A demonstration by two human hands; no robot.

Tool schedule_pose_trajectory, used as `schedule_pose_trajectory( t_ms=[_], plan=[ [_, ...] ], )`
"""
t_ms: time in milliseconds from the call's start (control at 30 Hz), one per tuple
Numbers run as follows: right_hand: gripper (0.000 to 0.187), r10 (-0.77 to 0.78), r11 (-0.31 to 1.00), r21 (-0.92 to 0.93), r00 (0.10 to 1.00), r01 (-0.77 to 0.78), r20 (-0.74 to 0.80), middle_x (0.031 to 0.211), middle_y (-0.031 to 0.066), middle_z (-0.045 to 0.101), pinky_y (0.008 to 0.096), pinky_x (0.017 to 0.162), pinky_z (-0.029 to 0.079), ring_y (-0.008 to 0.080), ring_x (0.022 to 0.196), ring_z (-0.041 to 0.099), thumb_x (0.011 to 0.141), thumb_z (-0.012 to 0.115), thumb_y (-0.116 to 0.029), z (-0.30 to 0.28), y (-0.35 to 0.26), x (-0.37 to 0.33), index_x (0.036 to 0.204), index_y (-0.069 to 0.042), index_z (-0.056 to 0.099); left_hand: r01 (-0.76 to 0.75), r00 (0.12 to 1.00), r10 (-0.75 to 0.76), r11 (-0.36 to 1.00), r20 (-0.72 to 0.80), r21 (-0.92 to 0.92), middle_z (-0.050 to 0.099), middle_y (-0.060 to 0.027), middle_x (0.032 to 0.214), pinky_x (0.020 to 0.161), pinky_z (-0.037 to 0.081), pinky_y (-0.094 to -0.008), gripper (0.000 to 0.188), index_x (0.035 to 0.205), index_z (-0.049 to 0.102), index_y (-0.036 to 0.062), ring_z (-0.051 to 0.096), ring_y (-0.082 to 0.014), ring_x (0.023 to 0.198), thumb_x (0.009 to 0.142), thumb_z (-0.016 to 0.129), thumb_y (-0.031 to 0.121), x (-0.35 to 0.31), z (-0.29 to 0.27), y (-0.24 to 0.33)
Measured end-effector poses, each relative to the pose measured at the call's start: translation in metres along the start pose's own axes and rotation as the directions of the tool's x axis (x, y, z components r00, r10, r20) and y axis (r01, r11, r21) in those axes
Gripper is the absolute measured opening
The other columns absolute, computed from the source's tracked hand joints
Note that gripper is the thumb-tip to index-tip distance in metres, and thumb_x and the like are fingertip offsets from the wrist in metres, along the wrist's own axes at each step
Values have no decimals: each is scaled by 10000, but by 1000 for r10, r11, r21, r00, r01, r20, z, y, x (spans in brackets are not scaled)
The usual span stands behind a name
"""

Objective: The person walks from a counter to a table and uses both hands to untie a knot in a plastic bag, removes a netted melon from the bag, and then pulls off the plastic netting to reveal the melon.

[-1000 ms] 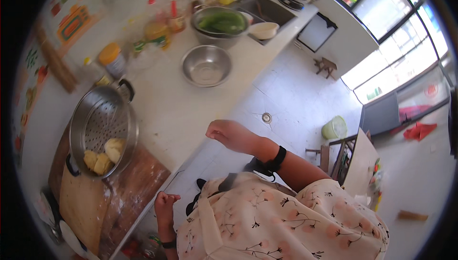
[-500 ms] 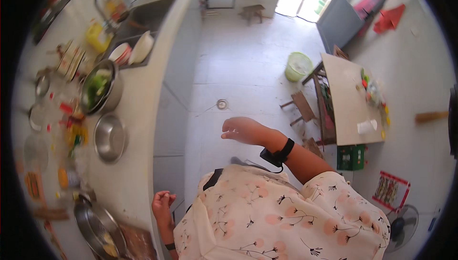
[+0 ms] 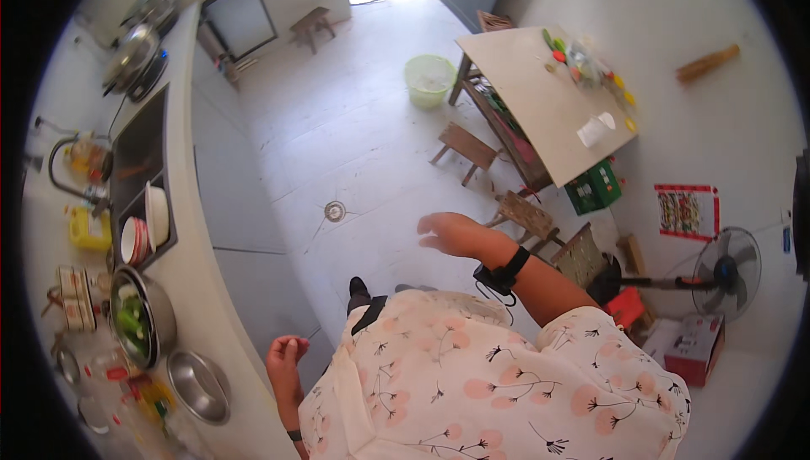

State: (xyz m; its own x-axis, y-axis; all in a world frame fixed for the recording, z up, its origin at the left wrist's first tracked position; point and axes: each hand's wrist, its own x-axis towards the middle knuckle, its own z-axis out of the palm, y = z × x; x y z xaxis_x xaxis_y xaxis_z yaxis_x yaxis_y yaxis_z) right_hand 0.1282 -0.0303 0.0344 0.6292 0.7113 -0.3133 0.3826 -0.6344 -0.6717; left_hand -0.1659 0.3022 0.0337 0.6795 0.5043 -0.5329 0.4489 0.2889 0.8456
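My left hand (image 3: 288, 354) hangs beside the counter's front edge with its fingers curled in, and nothing shows in it. In front of my body is my right hand (image 3: 454, 234), loosely bent and empty above the floor, touching nothing. A black strap with a small box (image 3: 501, 273) is around my right wrist. Nearest my left hand on the counter is a steel bowl (image 3: 199, 386). Beyond it stands a larger steel basin (image 3: 143, 316) with green vegetables (image 3: 132, 318) in it.
The counter (image 3: 192, 198) runs along the left, with a sink (image 3: 139, 139) and an electric cooker (image 3: 139, 63). At right stands a table (image 3: 515, 72) with vegetables, near wooden stools (image 3: 464, 146), a green bucket (image 3: 429, 82), a green crate (image 3: 594, 188) and a fan (image 3: 726, 274).
My view has turned right, showing more of the table side and the fan. A dark shoe now shows ahead of my body. Both hands stay empty in much the same pose.
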Motion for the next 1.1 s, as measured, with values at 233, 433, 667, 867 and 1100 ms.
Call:
schedule_pose_trajectory(
  t_ms=[233,433,667,867,1100],
  plan=[
    [285,142,987,83,989,-139,-38,1000,197,658,430,827,479,366,964,611,893,629,-232,41,-16,-8,1077,-14,618,-69,977,51,995,205,78,664,-56,900,824,514,-284,99,944,613,30,636,-143,837,967,560,110,89,-7,57],
    [276,195,978,89,980,-191,-47,1015,201,659,431,829,479,375,960,609,889,624,-224,60,-35,0,1072,-16,625,-78,958,44,991,285,106,666,-57,897,839,520,-288,86,946,613,28,644,-144,844,961,566,98,149,-11,79],
    [307,403,902,164,915,-400,16,1092,174,656,392,881,488,337,1018,608,886,646,-217,47,-22,-5,1123,-24,622,20,916,-78,989,393,148,666,-55,903,853,529,-297,81,961,614,27,657,-155,857,950,583,100,195,21,94],
    [297,401,908,180,909,-377,-118,1037,198,658,430,853,484,372,999,609,877,636,-236,27,24,-1,1075,-15,630,-30,895,-79,972,439,235,674,-61,916,861,521,-301,82,963,614,26,657,-158,871,951,585,102,221,97,131],
    [296,411,901,215,899,-376,-150,1052,191,650,438,847,485,368,1000,604,866,654,-230,-6,67,19,1069,-17,624,-126,848,-63,941,526,315,670,-64,918,869,521,-311,90,951,603,33,652,-165,876,967,567,114,251,172,174]
  ],
)
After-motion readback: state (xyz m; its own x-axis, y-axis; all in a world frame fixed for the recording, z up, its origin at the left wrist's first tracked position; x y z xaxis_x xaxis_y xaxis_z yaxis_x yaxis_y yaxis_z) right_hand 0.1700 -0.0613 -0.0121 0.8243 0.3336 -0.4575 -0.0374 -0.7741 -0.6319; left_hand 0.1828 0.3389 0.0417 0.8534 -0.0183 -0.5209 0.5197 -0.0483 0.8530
